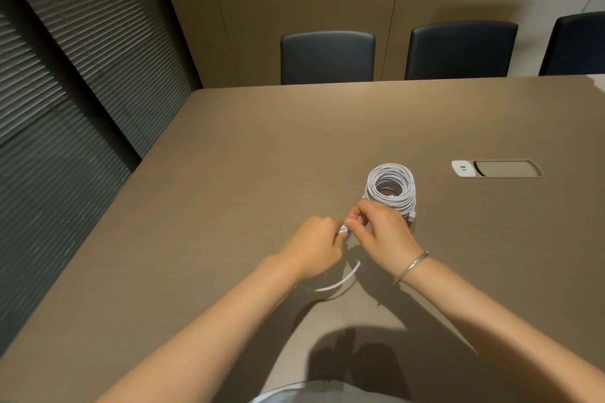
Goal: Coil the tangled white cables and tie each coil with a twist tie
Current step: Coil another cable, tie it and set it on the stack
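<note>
A stack of coiled white cables (391, 186) lies on the brown table (229, 173), just beyond my hands. My left hand (316, 247) and my right hand (381, 231) meet above the table, and both pinch a small white cable coil (343, 229) between their fingertips. A loop of that white cable (340, 281) hangs out below my left hand, close to the table. My hands hide most of the small coil, and no twist tie can be made out.
A white power socket panel (496, 168) is set into the table at the right. Three dark chairs (327, 57) stand along the far edge. Dark blinds (65, 108) line the left side beyond the table's left edge.
</note>
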Demonstrator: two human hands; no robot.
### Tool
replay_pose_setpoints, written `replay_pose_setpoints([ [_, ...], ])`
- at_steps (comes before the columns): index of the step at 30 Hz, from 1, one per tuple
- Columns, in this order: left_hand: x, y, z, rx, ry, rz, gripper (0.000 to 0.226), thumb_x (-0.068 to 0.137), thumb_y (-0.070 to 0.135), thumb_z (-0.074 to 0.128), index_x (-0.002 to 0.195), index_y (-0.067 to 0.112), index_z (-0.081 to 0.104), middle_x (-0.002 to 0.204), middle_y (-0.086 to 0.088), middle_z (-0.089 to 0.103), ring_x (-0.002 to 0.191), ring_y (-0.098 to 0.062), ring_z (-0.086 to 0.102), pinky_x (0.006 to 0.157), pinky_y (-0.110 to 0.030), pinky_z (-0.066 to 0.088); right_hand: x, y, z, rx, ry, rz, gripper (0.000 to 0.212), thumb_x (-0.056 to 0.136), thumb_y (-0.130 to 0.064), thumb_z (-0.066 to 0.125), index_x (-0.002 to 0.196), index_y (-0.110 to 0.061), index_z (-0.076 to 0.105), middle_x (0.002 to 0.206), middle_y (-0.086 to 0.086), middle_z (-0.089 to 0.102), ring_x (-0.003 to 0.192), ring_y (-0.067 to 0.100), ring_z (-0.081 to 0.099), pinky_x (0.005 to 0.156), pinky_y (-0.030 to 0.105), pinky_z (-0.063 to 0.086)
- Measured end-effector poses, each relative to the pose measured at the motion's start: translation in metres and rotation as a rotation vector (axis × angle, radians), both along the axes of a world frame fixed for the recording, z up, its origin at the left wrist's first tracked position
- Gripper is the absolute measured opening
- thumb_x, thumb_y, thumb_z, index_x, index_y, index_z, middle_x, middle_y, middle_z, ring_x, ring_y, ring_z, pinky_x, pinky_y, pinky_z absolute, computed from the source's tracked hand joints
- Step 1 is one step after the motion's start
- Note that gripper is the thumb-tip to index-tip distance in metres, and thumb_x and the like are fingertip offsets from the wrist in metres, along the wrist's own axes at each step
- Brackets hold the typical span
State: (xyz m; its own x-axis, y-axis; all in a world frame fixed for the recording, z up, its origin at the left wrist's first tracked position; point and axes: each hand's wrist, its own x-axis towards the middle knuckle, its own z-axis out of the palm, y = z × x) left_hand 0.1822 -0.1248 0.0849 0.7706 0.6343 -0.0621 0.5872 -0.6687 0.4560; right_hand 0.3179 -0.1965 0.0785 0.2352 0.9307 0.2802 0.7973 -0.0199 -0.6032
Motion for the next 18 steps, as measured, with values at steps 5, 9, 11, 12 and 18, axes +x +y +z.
replay_pose_setpoints([
  [5, 0.006, -0.007, 0.0, 0.328, 0.17, -0.055, 0.02, 0.092, 0.011, 0.044, 0.108, 0.007, 0.055, 0.105, -0.015, 0.067, 0.097, -0.036, 0.062, 0.066, -0.034, 0.032, -0.007, 0.007, 0.004, -0.141, 0.164, -0.142, 0.009, 0.085, -0.009, 0.062, 0.077, -0.011, 0.062, 0.068, 0.001, 0.059, 0.064, 0.016, 0.049, 0.063, 0.028, 0.035],
  [9, 0.001, -0.006, 0.0, 0.465, 0.225, -0.176, 0.03, 0.072, 0.012, 0.069, 0.099, 0.003, 0.06, 0.079, -0.014, 0.067, 0.068, -0.033, 0.067, 0.054, -0.029, 0.03, -0.008, 0.015, 0.009, -0.358, 1.097, -0.33, 0.026, 0.089, 0.001, 0.055, 0.065, -0.009, 0.056, 0.047, 0.001, 0.056, 0.041, 0.007, 0.051, 0.038, 0.014, 0.035],
  [11, 0.001, -0.004, -0.002, 0.534, 0.283, -0.195, 0.038, 0.05, 0.014, 0.081, 0.084, 0.006, 0.064, 0.059, -0.007, 0.061, 0.045, -0.026, 0.059, 0.044, -0.023, 0.024, -0.01, 0.016, 0.007, -0.413, 1.47, -0.41, 0.031, 0.091, 0.002, 0.047, 0.063, -0.01, 0.049, 0.038, -0.004, 0.048, 0.031, 0.003, 0.046, 0.035, 0.011, 0.031],
  [12, 0.003, -0.003, -0.006, 0.505, 0.266, -0.193, 0.035, 0.059, 0.014, 0.078, 0.089, 0.005, 0.063, 0.065, -0.009, 0.064, 0.052, -0.027, 0.062, 0.046, -0.025, 0.027, -0.01, 0.016, 0.006, -0.403, 1.549, -0.415, 0.031, 0.092, 0.003, 0.046, 0.063, -0.01, 0.048, 0.037, -0.004, 0.045, 0.03, 0.004, 0.045, 0.035, 0.011, 0.031],
  [18, -0.005, 0.005, -0.019, 0.05, -0.154, 0.036, 0.02, 0.098, 0.021, 0.048, 0.08, 0.015, 0.055, 0.077, -0.013, 0.065, 0.077, -0.037, 0.058, 0.062, -0.037, 0.037, 0.008, 0.007, -0.002, -0.168, 0.965, -0.237, 0.006, 0.093, -0.004, 0.056, 0.098, -0.005, 0.06, 0.06, 0.007, 0.058, 0.035, 0.007, 0.048, 0.038, 0.016, 0.037],
])
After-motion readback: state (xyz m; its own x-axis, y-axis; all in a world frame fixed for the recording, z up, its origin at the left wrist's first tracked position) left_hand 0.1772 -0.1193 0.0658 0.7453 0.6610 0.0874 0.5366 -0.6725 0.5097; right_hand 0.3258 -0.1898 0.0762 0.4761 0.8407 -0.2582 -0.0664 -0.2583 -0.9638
